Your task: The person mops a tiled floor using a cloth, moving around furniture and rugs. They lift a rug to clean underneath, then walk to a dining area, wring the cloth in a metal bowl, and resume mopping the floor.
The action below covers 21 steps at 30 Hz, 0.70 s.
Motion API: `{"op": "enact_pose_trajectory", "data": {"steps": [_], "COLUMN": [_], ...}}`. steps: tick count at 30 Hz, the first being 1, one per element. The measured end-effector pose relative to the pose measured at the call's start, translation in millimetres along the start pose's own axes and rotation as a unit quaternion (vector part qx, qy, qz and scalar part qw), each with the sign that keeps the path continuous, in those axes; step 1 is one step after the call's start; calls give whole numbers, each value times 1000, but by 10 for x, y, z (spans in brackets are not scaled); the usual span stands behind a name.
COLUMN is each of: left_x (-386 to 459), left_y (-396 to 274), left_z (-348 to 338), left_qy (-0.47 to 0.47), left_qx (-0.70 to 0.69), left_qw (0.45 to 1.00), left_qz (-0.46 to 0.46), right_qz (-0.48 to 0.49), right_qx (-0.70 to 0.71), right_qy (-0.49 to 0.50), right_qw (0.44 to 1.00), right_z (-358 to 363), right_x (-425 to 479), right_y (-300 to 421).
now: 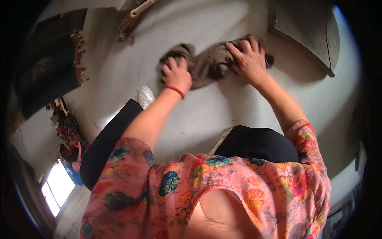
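A crumpled grey-brown cloth (206,64) lies on the pale floor (191,119), stretched sideways in front of me. Over its left bunched part is my left hand (178,71), slightly blurred, its fingers curled onto the fabric. A red cord bracelet (176,90) circles that wrist. My right hand (250,61) bears down on the cloth's right end, with the fingers spread across it and the fingertips pressed into the folds. The undersides of both hands are hidden.
A broom (128,27) with a pale handle lies at the upper left. A worn grey wooden panel (304,35) stands at the upper right. Dark fringed fabric (47,62) hangs at the left, above assorted clutter (70,134). My white shoe (146,97) is near the left forearm.
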<state>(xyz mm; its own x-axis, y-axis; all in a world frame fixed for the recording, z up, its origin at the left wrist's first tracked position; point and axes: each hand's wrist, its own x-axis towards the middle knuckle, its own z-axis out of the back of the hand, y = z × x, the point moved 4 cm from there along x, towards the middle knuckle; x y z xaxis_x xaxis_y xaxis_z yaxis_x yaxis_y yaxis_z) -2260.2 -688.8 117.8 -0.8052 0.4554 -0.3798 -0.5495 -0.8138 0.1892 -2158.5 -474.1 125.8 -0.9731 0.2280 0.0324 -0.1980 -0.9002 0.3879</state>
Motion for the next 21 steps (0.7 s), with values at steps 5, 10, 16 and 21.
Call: {"op": "enact_pose_trajectory", "data": {"steps": [5,10,16,21], "left_x": [-319,-436,-1217,-630], "left_y": [-422,-514,-529,-197], "left_z": [2,-46,-241,61], "left_qy": [61,41,-52,-66], "left_qx": [-103,-36,-18,-81], "left_qw": [993,994,875,855], "left_qz": [19,-97,-481,-508], "right_qz": [40,52,118,32], "right_qx": [-28,-74,-55,191], "right_qy": [33,12,245,229], "right_qw": [998,996,961,954], "right_z": [64,-13,-263,24], "right_x": [22,-387,-1627,-1490], "right_y": [-44,54,435,451]}}
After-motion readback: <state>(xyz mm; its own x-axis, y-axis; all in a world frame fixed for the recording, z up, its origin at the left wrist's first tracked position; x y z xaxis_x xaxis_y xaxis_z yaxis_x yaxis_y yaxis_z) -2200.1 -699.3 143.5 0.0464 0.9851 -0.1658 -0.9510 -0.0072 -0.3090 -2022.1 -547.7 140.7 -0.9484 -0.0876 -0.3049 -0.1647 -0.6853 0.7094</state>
